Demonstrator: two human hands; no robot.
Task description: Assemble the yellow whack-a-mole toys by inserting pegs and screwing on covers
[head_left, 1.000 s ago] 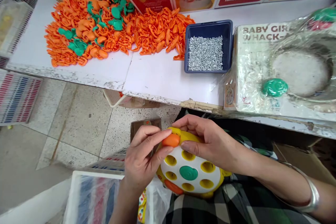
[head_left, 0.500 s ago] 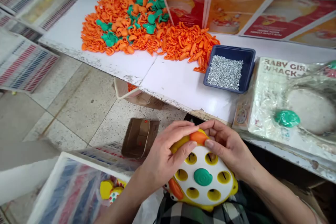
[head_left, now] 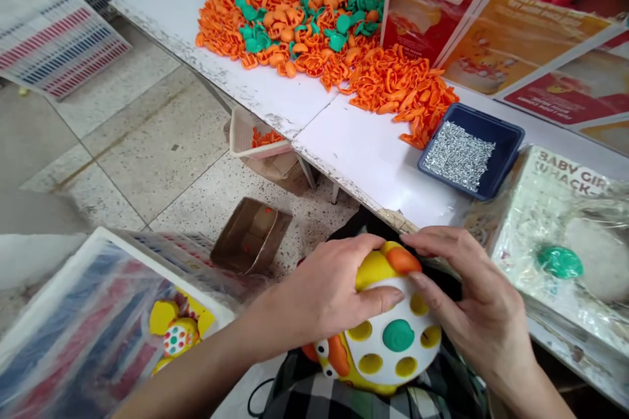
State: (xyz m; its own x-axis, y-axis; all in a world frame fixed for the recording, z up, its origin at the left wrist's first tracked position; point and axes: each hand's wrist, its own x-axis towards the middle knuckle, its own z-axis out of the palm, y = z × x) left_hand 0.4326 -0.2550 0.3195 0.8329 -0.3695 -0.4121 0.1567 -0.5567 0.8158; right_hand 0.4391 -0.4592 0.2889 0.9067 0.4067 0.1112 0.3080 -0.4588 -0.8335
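A yellow duck-like toy [head_left: 366,376] rests on my lap, its white face with round holes turned up and a green spiral knob [head_left: 398,336] in the middle. Its eyes and orange beak point to the lower left. My left hand [head_left: 334,288] grips the toy's far left side, thumb lying across the white face. An orange foot-like piece [head_left: 403,260] sits on the toy's far edge. Against that piece presses the thumb of my right hand [head_left: 472,294], with the fingers bent over the rim beyond it; their tips are partly hidden.
On the white table [head_left: 339,137] lie heaped orange and green plastic parts [head_left: 295,19]. A blue tray [head_left: 506,137] holds small screws. Printed cartons [head_left: 531,46] stand behind, a wrapped toy box [head_left: 521,209] at right. Below are an open cardboard box [head_left: 250,236] and a plastic-wrapped carton [head_left: 73,314].
The view has shifted, so the table items appear farther right. My right hand's fingers have spread slightly apart and its thumb has slid along the orange piece. The toy is turned slightly.
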